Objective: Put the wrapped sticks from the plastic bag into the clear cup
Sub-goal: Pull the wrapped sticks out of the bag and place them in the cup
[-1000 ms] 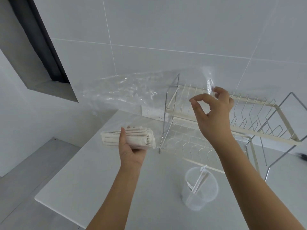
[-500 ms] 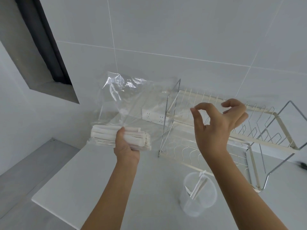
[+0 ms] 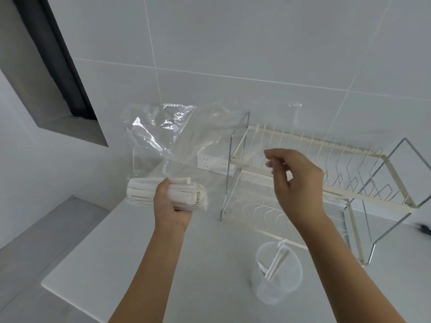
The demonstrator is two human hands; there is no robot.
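My left hand (image 3: 171, 206) grips a bundle of white paper-wrapped sticks (image 3: 141, 191) through the clear plastic bag (image 3: 158, 134), held above the counter's far left part. The loose film of the bag billows up and to the right, as far as the dish rack. My right hand (image 3: 296, 180) hovers to the right of the bundle, in front of the rack, fingers loosely curled and apart, with nothing solid in them. The clear cup (image 3: 268, 297) stands on the counter below my right forearm, with a few wrapped sticks (image 3: 277, 264) leaning inside it.
A two-tier wire dish rack (image 3: 349, 157) takes up the back right of the white counter (image 3: 140, 264). A white power strip (image 3: 212, 162) lies against the tiled wall behind the bag. A dark-framed window recess (image 3: 58, 89) is at upper left. The counter's left edge drops to the grey floor.
My right hand let go of the bag's corner, then moved down and left with its fingers curling in. The bag's film flopped and spread right again. My left hand kept the bundle.
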